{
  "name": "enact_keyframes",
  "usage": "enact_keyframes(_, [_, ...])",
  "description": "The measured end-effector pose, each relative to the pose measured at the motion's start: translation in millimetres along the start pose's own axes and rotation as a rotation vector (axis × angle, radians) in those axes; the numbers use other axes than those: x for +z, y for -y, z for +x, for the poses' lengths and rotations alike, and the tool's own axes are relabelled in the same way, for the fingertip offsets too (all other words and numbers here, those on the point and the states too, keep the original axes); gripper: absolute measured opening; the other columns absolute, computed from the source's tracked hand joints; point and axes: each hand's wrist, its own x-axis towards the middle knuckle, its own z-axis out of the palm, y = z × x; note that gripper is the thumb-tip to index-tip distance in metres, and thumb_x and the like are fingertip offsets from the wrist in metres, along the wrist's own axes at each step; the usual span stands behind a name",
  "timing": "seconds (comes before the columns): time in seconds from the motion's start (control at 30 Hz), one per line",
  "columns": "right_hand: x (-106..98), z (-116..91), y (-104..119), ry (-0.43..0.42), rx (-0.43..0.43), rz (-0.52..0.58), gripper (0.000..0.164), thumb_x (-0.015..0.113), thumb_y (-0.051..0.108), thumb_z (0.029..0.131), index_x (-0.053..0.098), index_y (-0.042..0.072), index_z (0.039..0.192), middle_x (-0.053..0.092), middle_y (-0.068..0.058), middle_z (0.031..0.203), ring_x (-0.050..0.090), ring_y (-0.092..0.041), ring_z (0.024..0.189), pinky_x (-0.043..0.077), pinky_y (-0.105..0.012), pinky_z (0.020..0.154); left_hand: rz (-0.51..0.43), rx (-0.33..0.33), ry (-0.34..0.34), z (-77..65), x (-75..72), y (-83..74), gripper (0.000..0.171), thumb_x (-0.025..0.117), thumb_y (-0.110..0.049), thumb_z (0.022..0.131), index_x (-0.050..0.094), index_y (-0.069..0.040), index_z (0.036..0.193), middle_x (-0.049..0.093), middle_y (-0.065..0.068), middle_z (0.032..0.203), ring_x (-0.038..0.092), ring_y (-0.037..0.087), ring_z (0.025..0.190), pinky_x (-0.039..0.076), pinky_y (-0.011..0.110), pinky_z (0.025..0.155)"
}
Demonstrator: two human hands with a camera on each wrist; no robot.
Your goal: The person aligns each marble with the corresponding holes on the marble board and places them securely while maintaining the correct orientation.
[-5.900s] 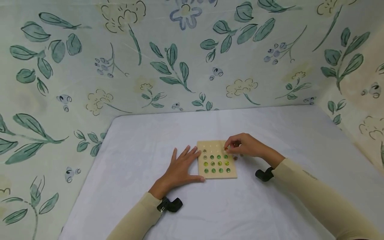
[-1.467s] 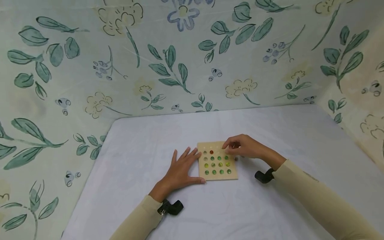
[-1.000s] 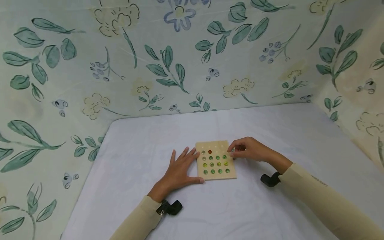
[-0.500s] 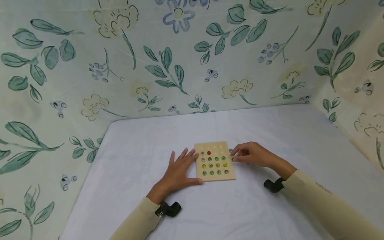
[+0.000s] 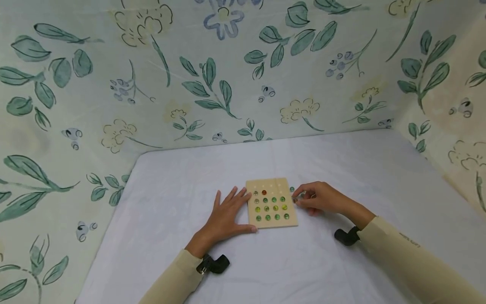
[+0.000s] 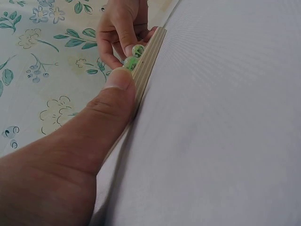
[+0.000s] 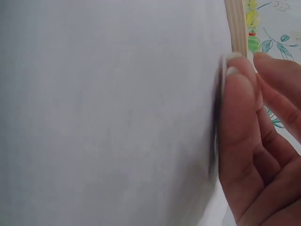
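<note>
In the head view a square pale wooden board (image 5: 271,182) lies on the white cloth. Rows of glass marbles sit in its pits, mostly green and yellow, with a reddish-orange marble (image 5: 264,192) near the far left. My left hand (image 5: 225,215) rests against the board's left side, fingers spread, thumb at the near corner. Off the right edge, thumb and index finger of my right hand (image 5: 317,198) pinch a small dark glass marble (image 5: 295,200). A green marble (image 5: 292,189) lies just beyond those fingertips. In the right wrist view, the fingers hide the marble.
A white cloth (image 5: 182,177) covers the table. Behind it hangs a wall cloth (image 5: 235,80) printed with leaves and flowers. Each wrist wears a black camera (image 5: 219,264). Another glassy marble (image 5: 302,194) shows between the right hand's fingers.
The reddish-orange marble, earlier in my right hand, now sits in the board. That hand has moved off the board to the marbles at its right edge. My left hand stays in place.
</note>
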Motion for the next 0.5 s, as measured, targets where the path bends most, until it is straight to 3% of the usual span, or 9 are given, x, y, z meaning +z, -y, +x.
enact_keyframes(0.5, [2.0, 2.8, -4.1, -0.014, 0.037, 0.024, 0.017, 0.069, 0.013, 0.09, 0.07, 0.011, 0.106, 0.062, -0.007, 0.068, 0.062, -0.02, 0.056, 0.055, -0.032, 0.052, 0.008, -0.011, 0.004, 0.6, 1.3, 2.0, 0.104, 0.057, -0.082, 0.069, 0.03, -0.027, 0.153, 0.02, -0.005, 0.159, 0.009, 0.02, 0.148, -0.006, 0.059, 0.113])
